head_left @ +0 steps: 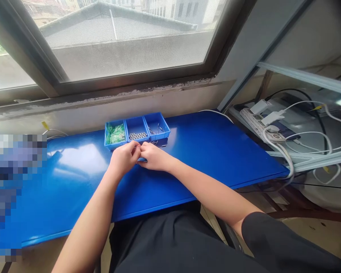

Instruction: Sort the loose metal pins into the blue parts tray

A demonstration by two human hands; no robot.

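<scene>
My left hand point(125, 157) and my right hand point(153, 156) meet fingertip to fingertip just above the blue table. Both are closed in a pinch around something small that my fingers mostly hide. A thin, shiny bit shows under my right fingers, too small to name. Right behind my hands stand three joined blue bins. Small green-and-clear pieces point(115, 133) fill the left bin point(108, 145). Several metal rings or nuts point(138, 136) lie in the middle bin point(135, 123). Thin metal, pin-like pieces point(158, 129) are scattered in the right bin point(165, 135). More thin dark pieces point(160, 144) lie on the table in front of it.
The blue table point(210, 151) runs beneath a screened window point(130, 49). At the right, a power strip point(258, 123) with white plugs and cables sits by a metal frame point(309, 77). A pixelated patch covers the left edge.
</scene>
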